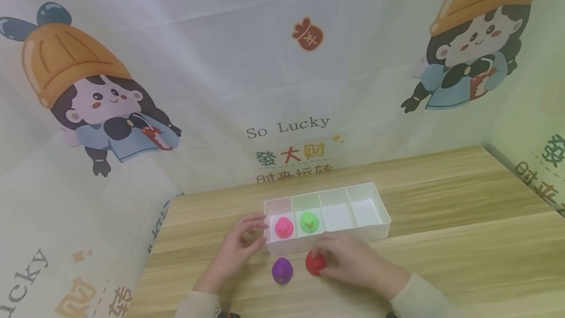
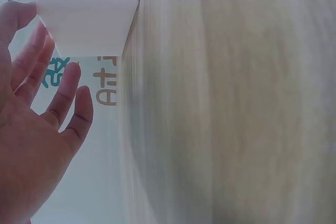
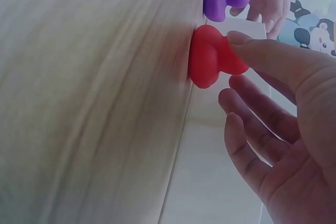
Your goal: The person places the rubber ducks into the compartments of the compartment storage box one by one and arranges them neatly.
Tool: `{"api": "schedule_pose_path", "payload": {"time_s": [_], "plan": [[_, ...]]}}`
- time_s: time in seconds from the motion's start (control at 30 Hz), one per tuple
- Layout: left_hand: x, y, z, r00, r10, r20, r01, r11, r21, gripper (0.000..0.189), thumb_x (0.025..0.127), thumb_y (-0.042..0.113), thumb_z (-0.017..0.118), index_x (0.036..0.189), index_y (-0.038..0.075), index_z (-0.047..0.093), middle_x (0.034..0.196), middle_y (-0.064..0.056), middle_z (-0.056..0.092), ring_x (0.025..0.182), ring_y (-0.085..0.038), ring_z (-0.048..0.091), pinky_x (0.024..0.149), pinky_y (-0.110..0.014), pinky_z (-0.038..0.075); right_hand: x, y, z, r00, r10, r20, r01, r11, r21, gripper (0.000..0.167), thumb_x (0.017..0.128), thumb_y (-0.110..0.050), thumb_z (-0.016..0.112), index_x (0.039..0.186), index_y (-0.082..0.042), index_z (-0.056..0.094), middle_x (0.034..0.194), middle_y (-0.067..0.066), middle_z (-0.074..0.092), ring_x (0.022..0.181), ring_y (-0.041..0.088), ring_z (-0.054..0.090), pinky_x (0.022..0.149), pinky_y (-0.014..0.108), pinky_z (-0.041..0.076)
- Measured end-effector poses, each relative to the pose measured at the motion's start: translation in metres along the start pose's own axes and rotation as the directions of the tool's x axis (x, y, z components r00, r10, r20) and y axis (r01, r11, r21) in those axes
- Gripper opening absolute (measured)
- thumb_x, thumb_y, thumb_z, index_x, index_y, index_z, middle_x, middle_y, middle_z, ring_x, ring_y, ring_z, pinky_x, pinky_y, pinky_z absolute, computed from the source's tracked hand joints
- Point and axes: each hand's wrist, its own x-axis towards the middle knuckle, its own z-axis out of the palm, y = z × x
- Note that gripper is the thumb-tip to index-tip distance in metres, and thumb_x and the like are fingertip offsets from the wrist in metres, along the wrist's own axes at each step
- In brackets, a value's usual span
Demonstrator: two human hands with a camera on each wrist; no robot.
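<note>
A white box (image 1: pixel 326 239) with a row of compartments stands on the table. In its leftmost compartment sits a pink rubber duck (image 1: pixel 284 228), and a green rubber duck (image 1: pixel 309 222) sits in the one beside it. My left hand (image 1: pixel 240 244) is at the box's left end, fingers loosely spread, fingertips right at its edge. In front of the box, my right hand (image 1: pixel 353 261) pinches a red rubber duck (image 3: pixel 207 59) by the head between thumb and forefinger; the duck's base is at the tabletop. Left of it stands a purple rubber duck (image 1: pixel 282 271), untouched.
The wood-grain table (image 1: pixel 463 254) extends to both sides of the box. A printed cloth (image 1: pixel 212 63) with cartoon figures and lettering hangs behind the table and along its sides.
</note>
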Motion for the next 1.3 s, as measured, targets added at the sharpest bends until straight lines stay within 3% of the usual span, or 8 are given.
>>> {"api": "schedule_pose_path", "payload": {"time_s": [0.77,1.3], "plan": [[0.0003,0.0032,-0.0010,1.000,-0.017,0.013,0.017,1.000,-0.001,0.027,0.092,0.009,0.075,0.118,0.016,0.071,0.145,0.003,0.059,0.110,-0.021,0.059,0.090,-0.035,0.052,0.0015,0.0000,0.0040,0.999,0.033,0.028,-0.033,0.999,-0.001,0.029,0.077,-0.015,0.088,0.099,-0.022,0.071,0.099,-0.014,0.072,0.095,0.006,0.067,0.088,0.027,0.057],[0.0012,0.0024,-0.0009,1.000,-0.018,0.015,0.018,1.000,0.002,0.026,0.092,0.009,0.075,0.117,0.015,0.071,0.146,0.003,0.058,0.110,-0.021,0.060,0.091,-0.038,0.053,-0.0024,0.0017,0.0043,0.999,0.019,-0.034,-0.019,1.000,0.016,0.026,0.080,-0.019,0.087,0.101,-0.023,0.071,0.098,-0.015,0.072,0.095,0.005,0.067,0.088,0.029,0.058]]}}
